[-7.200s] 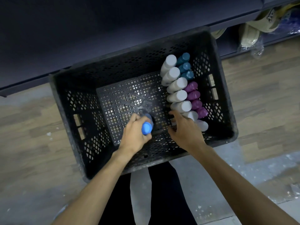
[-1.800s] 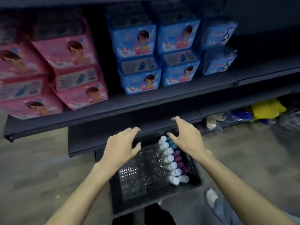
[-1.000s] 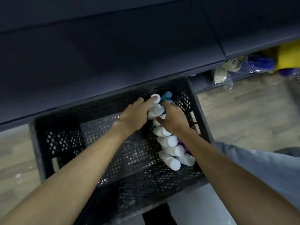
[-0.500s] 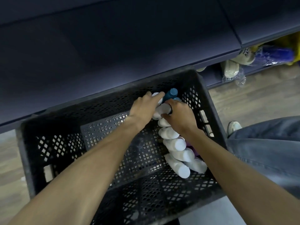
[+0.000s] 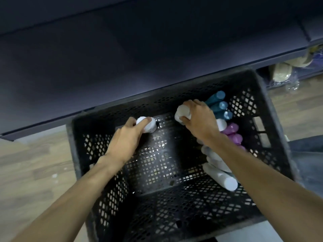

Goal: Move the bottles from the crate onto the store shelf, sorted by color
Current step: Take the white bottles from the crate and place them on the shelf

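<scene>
Gripping a white-capped bottle [image 5: 146, 124] near the centre of the frame, our left hand [image 5: 126, 140] has its fingers curled around it, thumb and forefinger pressed against the cap, inside the black perforated crate [image 5: 272, 119]. Our right hand [image 5: 199, 120] closes around a second white bottle [image 5: 181, 114] a little higher and to the right, fingers wrapped over its top so only the pale end shows. Both bottles sit well apart from each other, above the crate's mesh floor; we cannot tell whether either one touches it. Just right of the right hand, three teal bottles [image 5: 220, 107] lie side by side against the crate's far right corner, and below them purple bottles [image 5: 231, 130] line the right wall. A row of white bottles [image 5: 222, 175] runs down toward the lower right of the frame, partly hidden beneath our right forearm. Across the upper half of the frame stretches the dark store shelf [image 5: 139, 58], its front edge just above the crate's far rim. Pale wood-look flooring [image 5: 31, 165] shows at the left.
</scene>
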Demonstrator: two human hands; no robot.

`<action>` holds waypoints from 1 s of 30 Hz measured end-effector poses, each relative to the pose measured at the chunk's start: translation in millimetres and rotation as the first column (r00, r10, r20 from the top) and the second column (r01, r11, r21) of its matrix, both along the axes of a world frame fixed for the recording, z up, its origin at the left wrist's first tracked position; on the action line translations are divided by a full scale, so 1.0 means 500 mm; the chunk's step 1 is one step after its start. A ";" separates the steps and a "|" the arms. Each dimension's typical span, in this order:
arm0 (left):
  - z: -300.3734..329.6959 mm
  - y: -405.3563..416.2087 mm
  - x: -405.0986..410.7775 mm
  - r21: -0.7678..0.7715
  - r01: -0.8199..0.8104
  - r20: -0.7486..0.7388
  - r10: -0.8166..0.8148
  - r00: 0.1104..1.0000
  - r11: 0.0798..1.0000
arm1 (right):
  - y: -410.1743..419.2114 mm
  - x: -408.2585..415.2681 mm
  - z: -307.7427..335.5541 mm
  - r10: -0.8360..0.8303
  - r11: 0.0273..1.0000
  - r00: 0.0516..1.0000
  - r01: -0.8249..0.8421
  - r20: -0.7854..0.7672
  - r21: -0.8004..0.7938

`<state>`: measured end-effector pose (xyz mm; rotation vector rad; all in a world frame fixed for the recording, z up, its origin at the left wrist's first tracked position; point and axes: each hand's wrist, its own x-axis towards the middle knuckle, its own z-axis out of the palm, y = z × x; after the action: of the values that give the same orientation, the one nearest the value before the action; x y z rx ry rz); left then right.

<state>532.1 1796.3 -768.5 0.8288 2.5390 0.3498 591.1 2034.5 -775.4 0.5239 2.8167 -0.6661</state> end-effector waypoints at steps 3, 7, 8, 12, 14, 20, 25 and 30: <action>-0.001 -0.040 0.003 -0.034 -0.046 -0.022 0.046 0.999 0.998 | -0.029 -0.019 -0.008 -0.015 1.000 1.000 0.015 -0.022 -0.007; -0.015 -0.058 -0.007 -0.017 -0.133 -0.037 0.133 0.990 0.991 | -0.038 -0.021 -0.018 -0.095 0.994 0.993 0.090 -0.075 -0.067; -0.021 -0.058 -0.008 -0.009 -0.148 -0.044 0.147 0.988 0.989 | -0.038 -0.021 -0.022 -0.117 0.990 0.988 0.109 -0.098 -0.088; -0.031 -0.049 0.002 0.041 -0.206 -0.017 0.207 0.978 0.978 | -0.047 -0.022 -0.035 -0.151 0.983 0.977 0.132 -0.149 -0.132; -0.037 -0.041 0.010 0.080 -0.257 -0.017 0.259 0.966 0.963 | -0.054 -0.020 -0.039 -0.210 0.969 0.962 0.181 -0.174 -0.169; -0.072 0.000 0.045 0.321 -0.468 -0.018 0.499 0.866 0.824 | -0.056 -0.009 -0.047 -0.409 0.894 0.892 0.350 -0.191 -0.281; -0.120 0.021 0.062 0.431 -0.727 0.150 0.753 0.641 0.534 | -0.081 0.003 -0.079 -0.508 0.838 0.852 0.452 -0.131 -0.307; -0.150 0.069 0.061 0.412 -0.850 0.255 0.854 0.454 0.329 | -0.107 -0.008 -0.135 -0.634 0.714 0.772 0.571 -0.030 -0.404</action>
<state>562.5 1830.7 -843.3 -0.5507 2.6878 1.3757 587.1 1980.9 -843.1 1.3976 2.5139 -1.3938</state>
